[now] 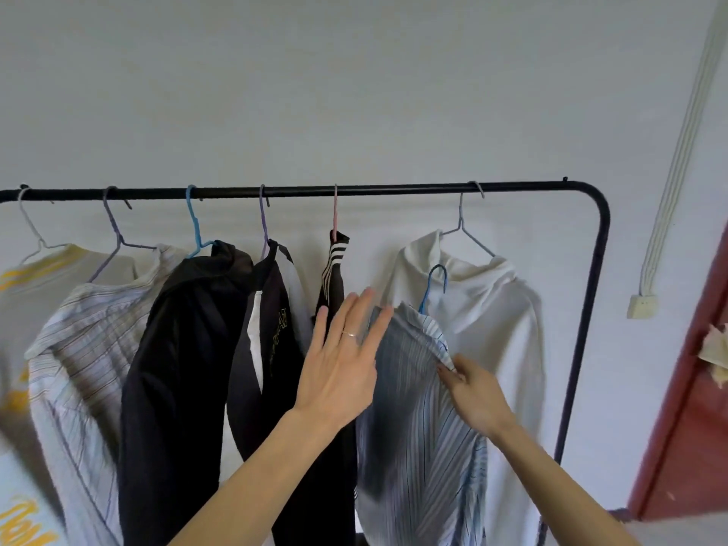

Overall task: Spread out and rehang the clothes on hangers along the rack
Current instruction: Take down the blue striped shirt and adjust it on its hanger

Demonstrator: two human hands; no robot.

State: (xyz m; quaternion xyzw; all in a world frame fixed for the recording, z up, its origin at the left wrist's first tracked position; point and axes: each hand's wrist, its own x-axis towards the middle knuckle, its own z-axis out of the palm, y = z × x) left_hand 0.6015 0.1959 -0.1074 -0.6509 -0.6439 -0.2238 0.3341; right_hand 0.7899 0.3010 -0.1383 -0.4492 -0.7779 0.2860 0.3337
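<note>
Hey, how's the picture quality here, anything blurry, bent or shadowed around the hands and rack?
Head view: light is soft and even, no glare; the yellow-print shirt at the left edge is smeared with blur; a dark shadow lies on the blue striped shirt that the right hand pinches, just under the open left hand; the rack bar bows slightly from the wide lens.

yellow lettering on the cream shirt [35, 293] and gold print on the jacket [275, 309] are unreadable.

Striped shirt [413, 411] in right hand [474, 394], below the rack [394, 189]
</note>
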